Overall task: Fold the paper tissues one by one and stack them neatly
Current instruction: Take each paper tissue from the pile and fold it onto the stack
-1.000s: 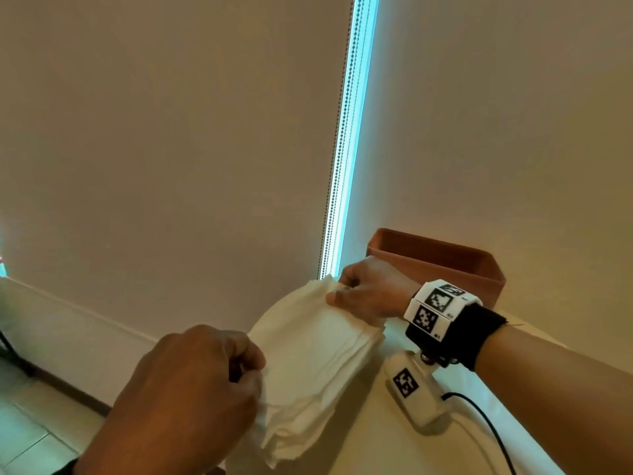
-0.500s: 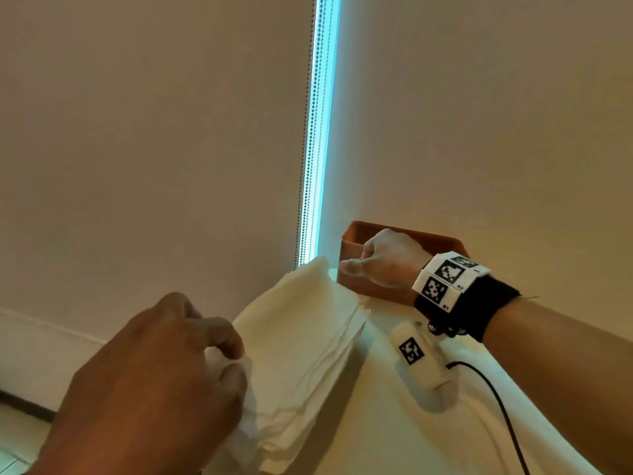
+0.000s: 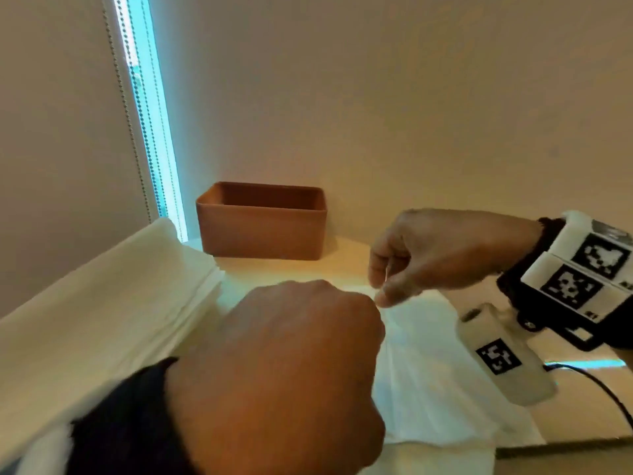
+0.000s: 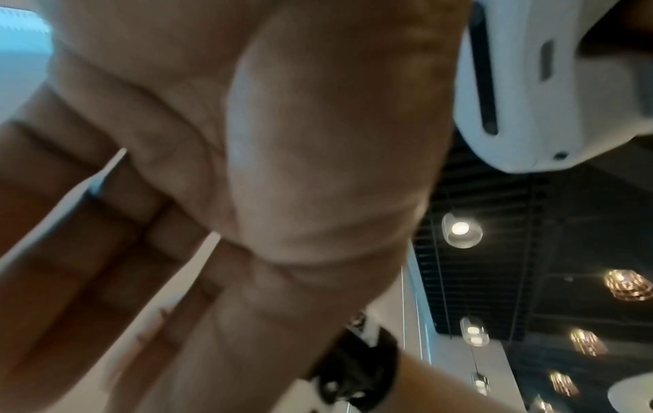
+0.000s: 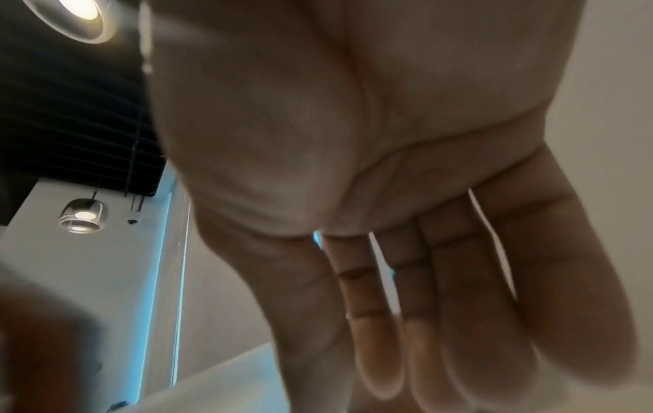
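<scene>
Head view, with both wrist views. A single tissue (image 3: 442, 382) lies spread on the tabletop (image 3: 287, 269), drawn apart from the pile (image 3: 102, 303) of unfolded tissues that sits to its left, presumably so that it can be folded alone, as the task asks.

The left hand (image 3: 274, 378) is seen from the back, fisted at the near left edge of the tissue. Its fingertips are hidden; it probably grips that edge, but the head view cannot confirm this, and the left wrist view shows only a blurred palm with fingers (image 4: 81, 251) bent and no paper plainly between them.

The right hand (image 3: 435, 252) is held above the far edge of the tissue, with thumb and forefinger brought together at the paper's upper margin. This pinch appears to lift or tension the far corner, a hold suited to thin sheet that tears or creases if dragged flat. The right wrist view shows the other fingers (image 5: 459, 321) extended and loosely spread, clear of the paper.

A brown box (image 3: 262, 231) stands upright at the back of the tabletop, just beside the far end of the pile and apart from the single tissue; its contents are not visible. No folded stack is in view, so the task is judged to be at an early stage, with the first fold of this sheet not yet made.
</scene>
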`<state>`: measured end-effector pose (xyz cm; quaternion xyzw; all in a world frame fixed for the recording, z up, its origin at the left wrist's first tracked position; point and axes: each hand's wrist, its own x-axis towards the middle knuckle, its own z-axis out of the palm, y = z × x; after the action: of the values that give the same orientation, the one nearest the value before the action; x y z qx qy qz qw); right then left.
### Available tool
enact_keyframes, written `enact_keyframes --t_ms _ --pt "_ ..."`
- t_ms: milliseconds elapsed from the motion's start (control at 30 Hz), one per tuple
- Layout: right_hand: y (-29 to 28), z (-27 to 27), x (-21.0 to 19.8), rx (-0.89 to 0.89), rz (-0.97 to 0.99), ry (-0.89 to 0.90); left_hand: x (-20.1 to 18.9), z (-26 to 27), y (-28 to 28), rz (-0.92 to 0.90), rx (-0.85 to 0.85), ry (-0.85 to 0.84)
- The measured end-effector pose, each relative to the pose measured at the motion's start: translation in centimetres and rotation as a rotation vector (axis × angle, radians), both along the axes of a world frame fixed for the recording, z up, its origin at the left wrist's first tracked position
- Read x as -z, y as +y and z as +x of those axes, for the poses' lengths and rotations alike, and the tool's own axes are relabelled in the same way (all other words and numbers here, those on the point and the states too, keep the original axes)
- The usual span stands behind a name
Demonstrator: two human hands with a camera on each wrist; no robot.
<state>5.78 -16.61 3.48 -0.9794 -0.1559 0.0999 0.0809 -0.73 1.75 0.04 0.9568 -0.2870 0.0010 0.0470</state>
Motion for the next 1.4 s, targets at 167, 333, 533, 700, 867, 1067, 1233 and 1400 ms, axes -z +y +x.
enact_keyframes --t_ms 167,333,533,700,867,1067,1233,1400 --pt "-0.3 -4.8 3.1 -0.136 -0.141 0.182 0.6 2.3 -2.8 0.277 0.147 0.138" --pt "0.1 -6.8 4.1 -0.251 -0.240 0.045 1.5 3.8 -3.7 0.388 0.158 0.260" --pt "0.1 -7.1 5.2 -0.241 -0.261 -0.048 1.8 4.4 -3.4 0.340 0.163 0.253" --pt "-0.1 -6.9 4.7 -0.176 -0.160 0.015 1.4 4.7 -3.0 0.297 0.151 0.286" --pt "-0.1 -6.4 4.3 -0.116 -0.114 0.048 0.8 4.4 -2.9 0.264 0.162 0.354" --pt "0.0 -5.7 4.2 -0.081 -0.033 0.066 1.0 4.4 -2.9 0.225 0.147 0.278" --pt "-0.3 -5.5 4.2 -0.060 0.042 0.107 0.5 4.4 -2.8 0.188 0.105 0.275" --pt "-0.6 -5.3 3.1 -0.032 0.075 0.051 -0.6 4.4 -2.0 0.133 0.044 0.279"
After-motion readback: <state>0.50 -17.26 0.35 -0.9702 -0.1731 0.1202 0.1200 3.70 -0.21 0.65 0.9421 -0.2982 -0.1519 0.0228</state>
